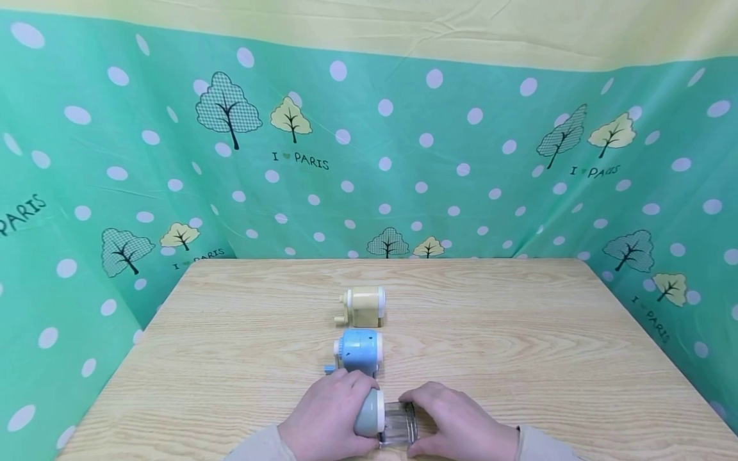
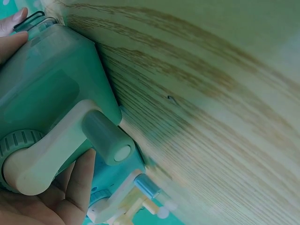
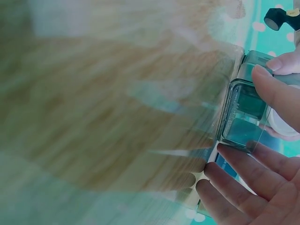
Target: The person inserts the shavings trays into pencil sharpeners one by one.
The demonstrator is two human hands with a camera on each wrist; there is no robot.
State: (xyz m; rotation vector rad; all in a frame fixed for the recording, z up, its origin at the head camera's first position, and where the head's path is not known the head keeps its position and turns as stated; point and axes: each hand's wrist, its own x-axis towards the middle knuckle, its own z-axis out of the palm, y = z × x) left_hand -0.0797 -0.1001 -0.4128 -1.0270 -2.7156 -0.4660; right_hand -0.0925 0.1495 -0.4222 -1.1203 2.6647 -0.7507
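Observation:
My left hand (image 1: 328, 416) grips a grey-green crank pencil sharpener (image 1: 366, 413) near the table's front edge, fingers over its far side and thumb on its near side. The left wrist view shows its crank handle (image 2: 56, 145) and the ribbed knob at the crank's base. A clear shavings drawer (image 1: 399, 424) sticks out of the sharpener's right side. Around that drawer, my right hand (image 1: 464, 422) has its thumb on one side and its fingertips on the other. The palm side of the left hand is largely hidden by the sharpener in the head view.
Just beyond the left hand stands a blue crank sharpener (image 1: 359, 347), with a cream one (image 1: 365, 307) behind it, cranks to the left. The wood-grain table (image 1: 519, 333) ends at a green dotted curtain (image 1: 403, 128) at the back and sides.

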